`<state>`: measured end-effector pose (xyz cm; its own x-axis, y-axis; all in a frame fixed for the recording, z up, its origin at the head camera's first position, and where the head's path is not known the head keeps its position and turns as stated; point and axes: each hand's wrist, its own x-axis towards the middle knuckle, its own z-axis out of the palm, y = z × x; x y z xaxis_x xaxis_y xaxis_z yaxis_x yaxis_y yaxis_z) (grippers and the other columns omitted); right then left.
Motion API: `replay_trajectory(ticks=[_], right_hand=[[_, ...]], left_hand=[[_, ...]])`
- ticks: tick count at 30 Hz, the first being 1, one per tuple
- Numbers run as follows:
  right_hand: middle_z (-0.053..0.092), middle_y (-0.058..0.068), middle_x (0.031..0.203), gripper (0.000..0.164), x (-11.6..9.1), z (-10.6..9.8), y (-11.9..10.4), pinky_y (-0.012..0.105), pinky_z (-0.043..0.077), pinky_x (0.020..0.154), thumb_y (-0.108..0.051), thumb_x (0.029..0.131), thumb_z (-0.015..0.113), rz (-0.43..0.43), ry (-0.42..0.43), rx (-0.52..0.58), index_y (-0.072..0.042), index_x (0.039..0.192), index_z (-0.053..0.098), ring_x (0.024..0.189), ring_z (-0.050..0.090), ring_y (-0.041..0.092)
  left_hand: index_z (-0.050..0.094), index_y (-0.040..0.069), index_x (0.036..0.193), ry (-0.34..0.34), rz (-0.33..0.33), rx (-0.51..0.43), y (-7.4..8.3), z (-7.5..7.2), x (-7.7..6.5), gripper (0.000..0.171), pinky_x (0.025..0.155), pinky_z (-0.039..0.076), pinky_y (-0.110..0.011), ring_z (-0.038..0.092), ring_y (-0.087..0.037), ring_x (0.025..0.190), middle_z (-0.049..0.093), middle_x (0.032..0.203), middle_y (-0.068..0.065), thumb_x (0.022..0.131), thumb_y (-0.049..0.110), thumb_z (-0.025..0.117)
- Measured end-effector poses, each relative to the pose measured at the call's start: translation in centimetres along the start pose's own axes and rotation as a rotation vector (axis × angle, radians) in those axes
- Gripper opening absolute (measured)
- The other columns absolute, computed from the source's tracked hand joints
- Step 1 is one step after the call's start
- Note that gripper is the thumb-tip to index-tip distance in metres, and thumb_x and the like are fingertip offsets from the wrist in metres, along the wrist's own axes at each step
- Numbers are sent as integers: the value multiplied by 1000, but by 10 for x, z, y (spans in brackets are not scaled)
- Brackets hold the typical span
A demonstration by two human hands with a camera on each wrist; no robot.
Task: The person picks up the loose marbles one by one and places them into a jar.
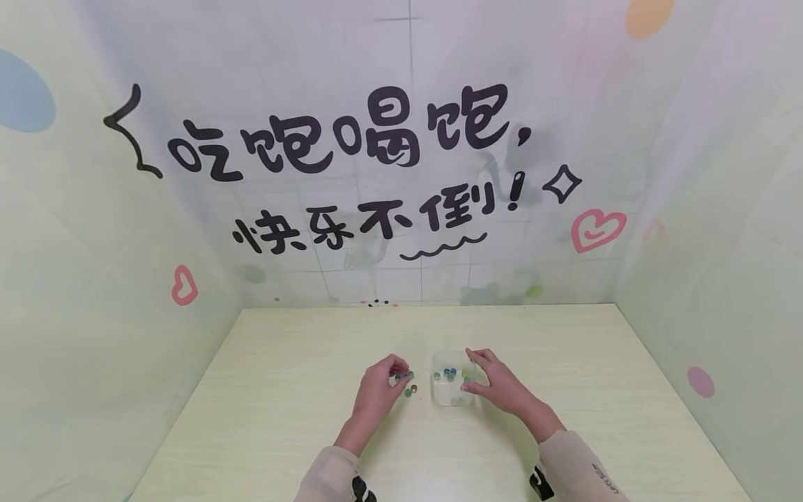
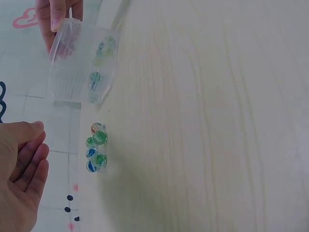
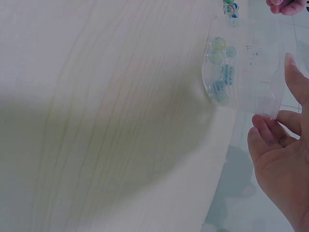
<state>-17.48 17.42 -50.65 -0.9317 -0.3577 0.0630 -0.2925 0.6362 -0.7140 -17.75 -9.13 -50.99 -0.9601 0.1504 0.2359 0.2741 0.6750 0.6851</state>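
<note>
A clear plastic container (image 1: pixel 447 396) stands on the table with several glass marbles (image 3: pixel 217 56) at its bottom. My right hand (image 1: pixel 498 383) grips its right side, thumb at the near edge and fingers at the far edge. Left of the container, a small group of blue, green and orange-swirled marbles (image 2: pixel 99 138) lies close together on the table. My left hand (image 1: pixel 378 385) hovers right above this group. In the left wrist view its fingers (image 2: pixel 36 166) are loosely bent, with no marble showing between them.
The pale wood-grain table (image 1: pixel 282 418) ends at a printed cloth backdrop (image 1: pixel 314 279) with black lettering. Similar cloth hangs at the left and right sides.
</note>
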Motion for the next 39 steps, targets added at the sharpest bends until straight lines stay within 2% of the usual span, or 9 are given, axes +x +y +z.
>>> replay_trajectory(ticks=[15,31,39], right_hand=[[47,23,139,73,0,1,2,59,42,110,-24,92,72,0,11,-3,6,149,37,131,49,43],[47,23,139,74,0,1,2,59,43,109,-25,92,72,-2,11,0,6,149,37,130,49,43],[47,24,139,74,-1,1,1,59,42,110,-25,92,71,-5,8,8,7,149,36,131,49,43]], left_hand=[[67,13,97,0,-35,34,-8,0,-4,11,85,60,-34,68,-14,89,72,93,0,88,11,74],[67,11,97,13,-24,33,-14,1,-9,14,82,60,-33,69,-17,89,72,92,-1,86,8,76],[66,12,97,8,-43,33,-18,2,-11,15,82,60,-33,68,-16,89,72,93,0,86,8,76]])
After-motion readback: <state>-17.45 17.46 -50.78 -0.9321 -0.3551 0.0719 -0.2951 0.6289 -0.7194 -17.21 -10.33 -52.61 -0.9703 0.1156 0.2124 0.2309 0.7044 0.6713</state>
